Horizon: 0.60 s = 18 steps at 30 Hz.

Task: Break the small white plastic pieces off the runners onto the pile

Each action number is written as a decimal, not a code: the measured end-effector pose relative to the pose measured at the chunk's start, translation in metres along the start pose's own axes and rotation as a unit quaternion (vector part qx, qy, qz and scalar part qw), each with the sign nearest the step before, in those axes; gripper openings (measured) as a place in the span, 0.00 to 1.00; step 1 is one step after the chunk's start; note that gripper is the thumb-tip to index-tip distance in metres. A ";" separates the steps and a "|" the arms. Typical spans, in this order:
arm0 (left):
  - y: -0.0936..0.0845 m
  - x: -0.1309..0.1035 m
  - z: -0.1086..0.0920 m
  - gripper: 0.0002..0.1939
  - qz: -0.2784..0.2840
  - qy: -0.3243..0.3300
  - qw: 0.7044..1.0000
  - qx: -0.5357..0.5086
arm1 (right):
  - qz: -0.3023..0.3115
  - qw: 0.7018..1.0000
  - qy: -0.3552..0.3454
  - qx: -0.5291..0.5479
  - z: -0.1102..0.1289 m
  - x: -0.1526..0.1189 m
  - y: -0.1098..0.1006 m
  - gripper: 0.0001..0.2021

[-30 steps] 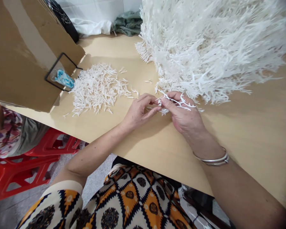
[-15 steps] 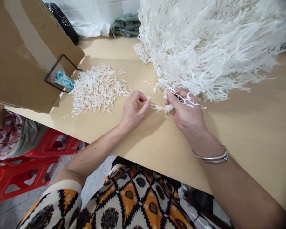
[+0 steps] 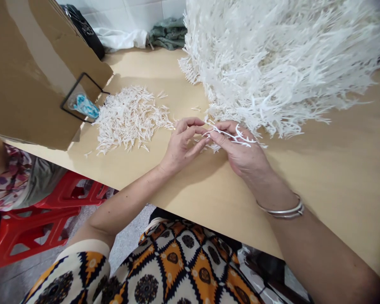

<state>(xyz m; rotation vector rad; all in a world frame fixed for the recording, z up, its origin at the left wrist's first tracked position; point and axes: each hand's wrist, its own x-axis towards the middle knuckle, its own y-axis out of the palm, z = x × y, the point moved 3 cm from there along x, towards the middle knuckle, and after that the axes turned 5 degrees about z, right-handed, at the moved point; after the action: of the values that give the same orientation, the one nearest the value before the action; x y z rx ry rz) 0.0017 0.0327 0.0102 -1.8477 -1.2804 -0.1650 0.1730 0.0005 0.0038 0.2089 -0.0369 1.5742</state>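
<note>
White sprig: aligned 10-to-4 o'clock, pointed fork-first toward 4
Right hand: sprig pinched
Left hand: grip cannot be told

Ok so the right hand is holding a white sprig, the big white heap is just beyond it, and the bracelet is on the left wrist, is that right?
Not quite: the bracelet is on the right wrist, not the left, as the head view shows. The right hand does hold a white sprig, with the big white heap just beyond.
</note>
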 end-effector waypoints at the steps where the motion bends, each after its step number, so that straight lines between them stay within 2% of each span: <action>1: -0.001 0.000 0.000 0.13 -0.002 -0.003 1.000 -0.005 | -0.001 1.000 0.002 0.003 0.000 0.000 0.000 0.12; 7: -0.006 0.000 -0.007 0.08 -0.028 0.009 0.998 -0.051 | -0.020 0.999 0.028 0.004 0.000 0.002 -0.003 0.11; 9: -0.005 0.000 -0.007 0.06 -0.020 0.004 0.997 -0.078 | -0.016 0.999 0.034 0.005 0.001 0.002 -0.002 0.12; 14: 0.001 0.001 -0.004 0.11 0.026 -0.031 0.990 -0.136 | 0.001 1.000 0.015 0.027 0.004 0.001 0.001 0.12; 18: 0.003 0.001 0.000 0.13 0.027 -0.069 0.983 -0.169 | -0.001 1.000 0.017 0.015 0.004 0.001 0.001 0.12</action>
<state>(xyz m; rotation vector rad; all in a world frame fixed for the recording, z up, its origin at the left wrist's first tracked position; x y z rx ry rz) 0.0045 0.0328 0.0095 -2.2136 -1.3599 -0.2423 0.1729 0.0010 0.0077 0.2061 0.0139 1.5759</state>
